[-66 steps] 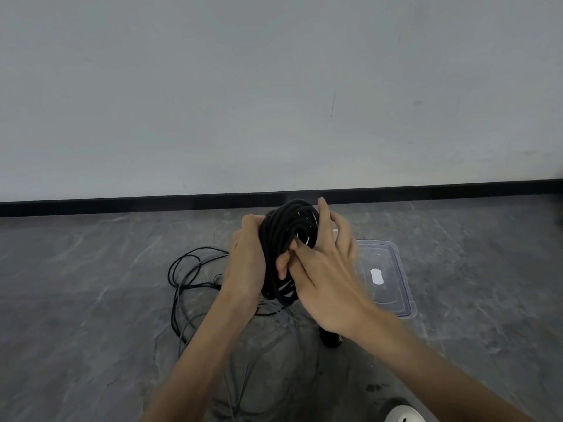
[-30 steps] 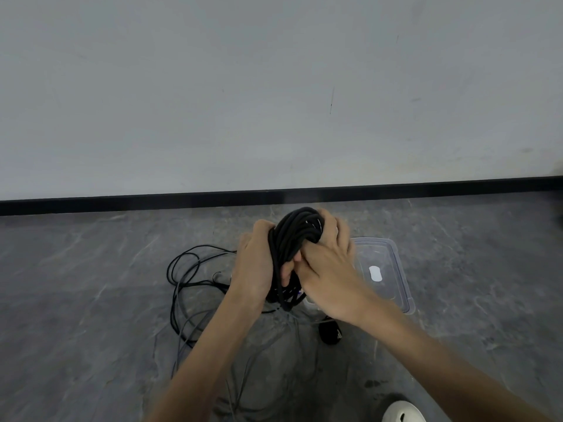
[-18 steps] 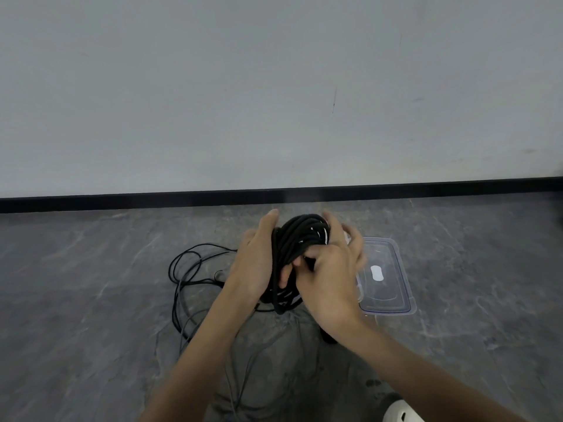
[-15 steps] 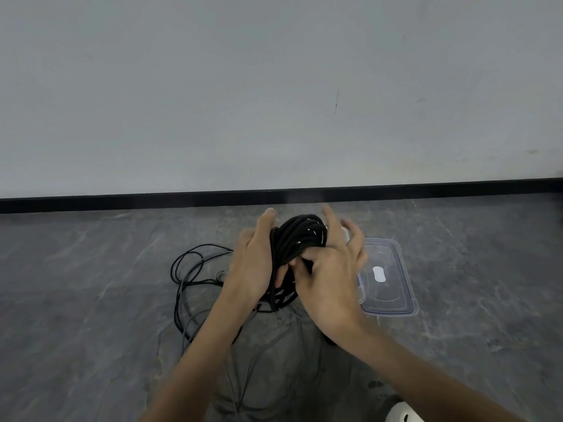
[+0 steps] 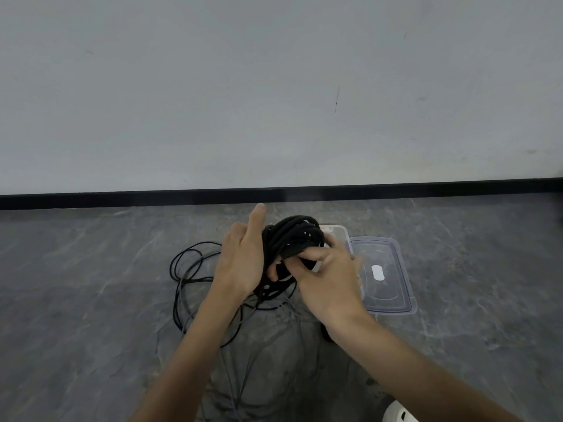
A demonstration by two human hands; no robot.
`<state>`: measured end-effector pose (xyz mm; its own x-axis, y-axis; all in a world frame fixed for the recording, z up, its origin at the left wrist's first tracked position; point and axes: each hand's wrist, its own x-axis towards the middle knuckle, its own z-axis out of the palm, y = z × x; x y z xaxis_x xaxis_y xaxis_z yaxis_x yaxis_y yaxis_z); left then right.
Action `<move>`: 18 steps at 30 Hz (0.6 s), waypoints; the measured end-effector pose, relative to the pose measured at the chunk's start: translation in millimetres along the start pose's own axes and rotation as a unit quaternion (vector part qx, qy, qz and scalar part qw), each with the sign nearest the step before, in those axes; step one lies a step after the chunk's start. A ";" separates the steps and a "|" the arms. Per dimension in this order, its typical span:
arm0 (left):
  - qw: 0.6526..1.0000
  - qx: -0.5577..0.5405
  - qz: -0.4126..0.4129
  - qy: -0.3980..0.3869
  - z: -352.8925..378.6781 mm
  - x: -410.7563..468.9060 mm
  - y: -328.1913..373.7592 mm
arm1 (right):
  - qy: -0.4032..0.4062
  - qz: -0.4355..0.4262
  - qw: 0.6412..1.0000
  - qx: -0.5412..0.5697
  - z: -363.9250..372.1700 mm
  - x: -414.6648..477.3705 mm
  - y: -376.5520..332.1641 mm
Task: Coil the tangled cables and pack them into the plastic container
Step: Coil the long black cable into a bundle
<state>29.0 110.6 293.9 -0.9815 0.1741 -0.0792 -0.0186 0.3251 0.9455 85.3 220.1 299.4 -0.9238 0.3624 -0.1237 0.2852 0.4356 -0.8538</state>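
Head view, nearest first: a white object [image 5: 396,414] peeks in at the bottom right edge, too cropped to identify. Loose cables [image 5: 189,275] sprawl in thin loops on the grey floor [image 5: 91,300], trailing under the forearms.

Above them both hands work in mid-air. The left hand [image 5: 243,263] braces the coil of black cable [image 5: 292,239] with its palm, thumb apparently hooked through the middle, while the index finger points straight up. About a second ago that finger was curled against the bundle. The right hand [image 5: 329,278], blurred with motion, has dropped from the top of the coil to its waist, where thumb and fingers pinch a strand.

I judge that the tail is being wrapped around the bundle to bind it, and the lifted finger gives the wrap room to pass. This cable would then be close to ready for packing, though the strands on the floor are not yet coiled.

Just beyond the right hand, a clear rim is probably the plastic container [image 5: 336,230], mostly hidden. What seems to be its lid [image 5: 393,287] lies flat beside it. Farther off, a black skirting [image 5: 122,199] meets the pale wall [image 5: 274,86].
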 end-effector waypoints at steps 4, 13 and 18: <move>1.000 0.007 0.000 0.015 3.4 -0.9 1.7 | -0.073 0.066 0.988 0.115 -7.6 1.0 -0.5; 0.998 -0.022 -0.018 0.051 5.6 1.2 2.1 | -0.021 -0.024 0.993 -0.110 5.8 -4.0 0.9; 0.997 -0.045 -0.020 0.065 5.8 1.8 -0.1 | -0.039 -0.035 0.983 -0.178 7.2 -5.5 -0.1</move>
<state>28.4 116.3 291.8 -0.9959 0.0388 -0.0820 -0.0702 0.2431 0.9675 88.5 212.2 296.5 -0.9573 0.2626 -0.1207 0.2780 0.7227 -0.6328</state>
